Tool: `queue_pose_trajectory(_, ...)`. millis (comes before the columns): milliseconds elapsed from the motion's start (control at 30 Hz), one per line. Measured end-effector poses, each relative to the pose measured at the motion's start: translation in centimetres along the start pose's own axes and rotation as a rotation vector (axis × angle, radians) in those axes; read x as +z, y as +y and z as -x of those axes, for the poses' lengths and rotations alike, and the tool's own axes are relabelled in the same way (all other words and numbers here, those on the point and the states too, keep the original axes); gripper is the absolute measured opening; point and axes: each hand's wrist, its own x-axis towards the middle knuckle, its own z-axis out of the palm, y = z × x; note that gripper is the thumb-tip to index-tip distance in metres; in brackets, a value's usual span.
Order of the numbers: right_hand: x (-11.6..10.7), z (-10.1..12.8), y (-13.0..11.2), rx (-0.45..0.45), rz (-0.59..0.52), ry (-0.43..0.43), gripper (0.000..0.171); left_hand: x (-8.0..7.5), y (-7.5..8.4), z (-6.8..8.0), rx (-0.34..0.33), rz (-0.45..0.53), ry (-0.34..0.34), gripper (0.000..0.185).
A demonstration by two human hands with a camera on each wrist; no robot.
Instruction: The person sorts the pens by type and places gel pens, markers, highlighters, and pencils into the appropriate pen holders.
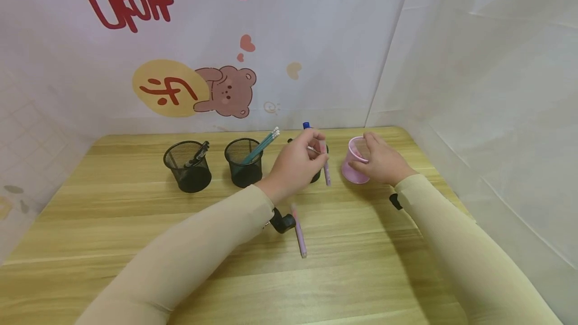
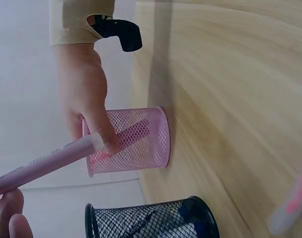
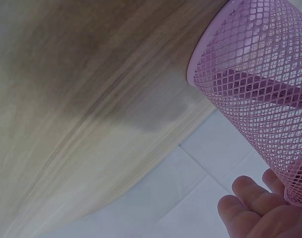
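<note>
My left hand (image 1: 295, 162) pinches a light purple marker (image 2: 49, 163) near one end; in the head view the marker hangs down in front of a black mesh cup (image 2: 151, 220). To the right stands a pink mesh pen holder (image 1: 355, 172) on the table. My right hand (image 1: 384, 162) grips this holder near its rim, thumb on the near side and fingers on the far side. Through the mesh, another purple marker (image 3: 265, 89) shows leaning inside. A further purple marker with a pink part (image 1: 300, 234) lies on the table below my left hand.
To the left stand a black mesh cup (image 1: 194, 182) with black pens (image 1: 198, 154) and another (image 1: 246, 177) with teal pencils (image 1: 262, 147). A blue pen top (image 1: 306, 125) rises behind my left hand. White printed cloth (image 1: 316, 24) closes off the back and right.
</note>
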Motion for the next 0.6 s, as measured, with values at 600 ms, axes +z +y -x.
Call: queue_pose_trajectory(600,0.0,-0.1,-0.1,-0.01,-0.002,0.007,0.103,3.2,0.3,-2.6,0.044,0.076,0.166,0.021)
